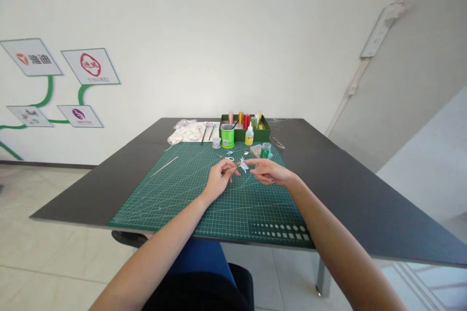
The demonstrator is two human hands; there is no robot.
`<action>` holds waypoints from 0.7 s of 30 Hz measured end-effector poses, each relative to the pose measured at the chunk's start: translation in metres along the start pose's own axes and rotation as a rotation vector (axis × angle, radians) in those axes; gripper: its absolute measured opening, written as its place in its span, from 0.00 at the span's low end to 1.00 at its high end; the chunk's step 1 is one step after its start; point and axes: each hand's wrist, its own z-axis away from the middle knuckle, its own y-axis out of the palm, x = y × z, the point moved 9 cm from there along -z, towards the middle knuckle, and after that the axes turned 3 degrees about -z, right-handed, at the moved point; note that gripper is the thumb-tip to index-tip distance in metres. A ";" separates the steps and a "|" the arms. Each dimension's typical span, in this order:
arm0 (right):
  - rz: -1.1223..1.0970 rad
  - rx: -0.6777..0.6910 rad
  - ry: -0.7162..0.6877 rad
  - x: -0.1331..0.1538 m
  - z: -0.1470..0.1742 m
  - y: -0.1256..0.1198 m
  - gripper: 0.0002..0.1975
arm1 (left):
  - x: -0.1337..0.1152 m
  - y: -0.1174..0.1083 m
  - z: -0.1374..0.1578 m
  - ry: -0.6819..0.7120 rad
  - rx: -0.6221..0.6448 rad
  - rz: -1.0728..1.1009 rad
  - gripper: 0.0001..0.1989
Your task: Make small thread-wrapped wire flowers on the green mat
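On the black table (339,189) lies a green mat (171,204); above it, the left hand (219,176) pinches, and the right hand (269,173) points its forefinger to, a pale-blue piece (243,165) between them; whether the right grips it, I cannot tell.

L hand (219,176), R hand (270,173), 1 lt-blue piece (243,165) btwn

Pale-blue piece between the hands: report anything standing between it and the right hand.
Nothing visible stands between the right hand and the pale-blue piece. The extended index finger reaches right up to it; contact is too small to tell. The green container stands beyond the hand, outside that gap.
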 end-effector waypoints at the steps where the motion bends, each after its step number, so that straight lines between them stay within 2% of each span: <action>1: -0.002 0.002 -0.004 0.000 0.000 -0.001 0.31 | 0.001 0.000 0.000 -0.009 0.000 0.013 0.12; 12: 0.067 0.053 0.031 0.000 0.002 0.008 0.28 | 0.005 -0.003 0.000 -0.056 -0.043 0.031 0.12; 17: 0.082 0.047 0.047 -0.003 0.003 0.005 0.28 | 0.006 -0.004 -0.001 -0.054 -0.044 0.011 0.15; 21: 0.078 0.036 0.038 -0.003 0.003 0.003 0.28 | 0.011 -0.007 -0.003 -0.076 -0.063 0.076 0.15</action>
